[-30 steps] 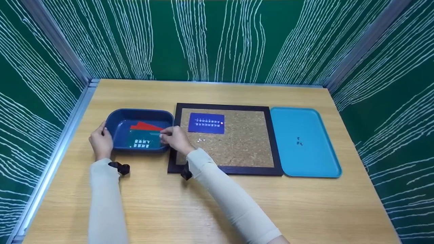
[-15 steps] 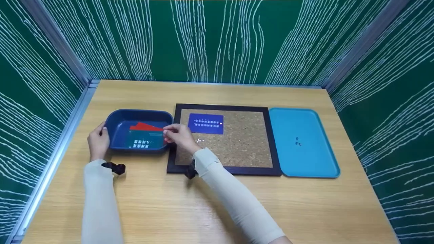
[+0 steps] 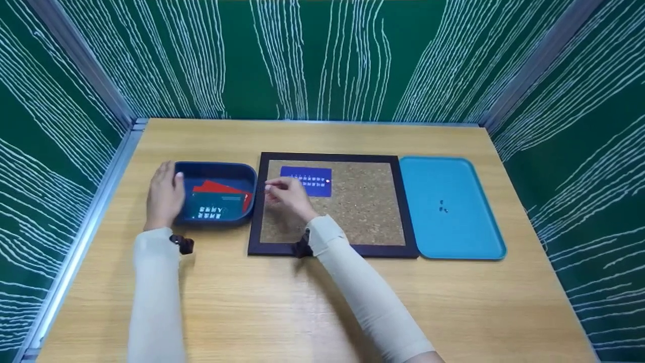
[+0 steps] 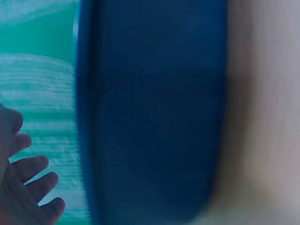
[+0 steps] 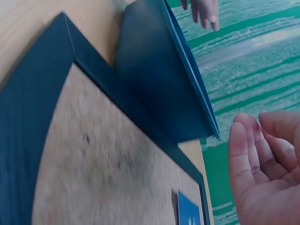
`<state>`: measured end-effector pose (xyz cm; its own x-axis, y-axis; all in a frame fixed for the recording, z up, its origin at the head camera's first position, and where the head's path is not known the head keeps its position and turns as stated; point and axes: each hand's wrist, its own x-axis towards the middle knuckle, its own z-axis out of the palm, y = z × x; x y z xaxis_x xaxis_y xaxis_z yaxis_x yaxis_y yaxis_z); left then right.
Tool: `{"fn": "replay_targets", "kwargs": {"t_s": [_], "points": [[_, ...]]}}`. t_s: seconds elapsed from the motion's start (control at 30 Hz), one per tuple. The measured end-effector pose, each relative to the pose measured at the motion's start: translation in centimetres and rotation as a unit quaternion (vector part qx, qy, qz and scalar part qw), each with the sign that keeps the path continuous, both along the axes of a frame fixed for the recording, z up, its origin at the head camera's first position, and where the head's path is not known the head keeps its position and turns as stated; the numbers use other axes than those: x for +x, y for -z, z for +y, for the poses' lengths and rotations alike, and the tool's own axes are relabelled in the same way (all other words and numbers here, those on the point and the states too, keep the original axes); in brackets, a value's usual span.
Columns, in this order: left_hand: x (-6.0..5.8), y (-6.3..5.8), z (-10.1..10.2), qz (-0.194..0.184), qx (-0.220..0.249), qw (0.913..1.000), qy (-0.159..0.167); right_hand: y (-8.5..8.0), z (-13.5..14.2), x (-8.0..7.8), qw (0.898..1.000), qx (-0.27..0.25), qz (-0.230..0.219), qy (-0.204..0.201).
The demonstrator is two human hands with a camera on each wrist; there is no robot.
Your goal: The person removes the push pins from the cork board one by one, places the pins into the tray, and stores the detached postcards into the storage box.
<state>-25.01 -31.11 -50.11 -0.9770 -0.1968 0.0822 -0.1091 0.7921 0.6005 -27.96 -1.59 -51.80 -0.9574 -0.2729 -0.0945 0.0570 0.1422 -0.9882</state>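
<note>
In the head view, my left hand (image 3: 165, 195) is at the left rim of a dark blue plastic bin (image 3: 214, 167), fingers extended. The left wrist view shows that hand (image 4: 29, 180) with fingers spread, beside the bin wall (image 4: 154, 112). A green card (image 3: 214, 207) with white lettering lies in the bin over red cards (image 3: 217, 187). Just right of the bin, my right hand (image 3: 292, 195) hovers above a framed cork board (image 3: 368, 212). Its fingers (image 5: 239, 150) bend loosely, thumb close to them, and no held thing shows. Partly behind this hand, a purple card (image 3: 320, 188) lies on the cork.
To the board's right is a light blue tray (image 3: 448, 237) with several small dark pieces (image 3: 442, 207) on it. Board and tray stand edge to edge on the wooden table (image 3: 282, 312). Green walls (image 3: 332, 60) with white lines enclose the sides and back.
My right hand has moved right, from the cards in the bin to above the cork board. The left hand has loosened from the bin's rim and its fingers have straightened.
</note>
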Motion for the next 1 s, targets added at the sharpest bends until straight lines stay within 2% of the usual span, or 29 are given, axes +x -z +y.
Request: {"fn": "replay_targets", "kwargs": {"t_s": [0.13,0.37,0.5,0.8,1.0], "points": [[-0.9,-0.7,2.6,0.007,-0.03,0.9991,0.031,0.3,1.7,-0.7,1.0,0.002,0.005,0.017],[-2.1,-1.5,6.9,0.046,-0.067,0.9923,0.094,0.9,4.7,-1.4,0.998,-0.005,-0.004,0.07],[-2.6,-1.7,9.2,0.033,-0.08,0.9888,0.122,1.4,6.3,-1.9,0.994,-0.034,-0.019,0.098],[-3.7,-0.5,13.8,0.042,-0.118,0.9791,0.161,2.2,9.3,-3.4,0.985,-0.061,-0.051,0.151],[-4.5,0.1,16.7,0.025,-0.134,0.9729,0.187,2.8,11.1,-4.1,0.982,-0.051,-0.049,0.173]]}}
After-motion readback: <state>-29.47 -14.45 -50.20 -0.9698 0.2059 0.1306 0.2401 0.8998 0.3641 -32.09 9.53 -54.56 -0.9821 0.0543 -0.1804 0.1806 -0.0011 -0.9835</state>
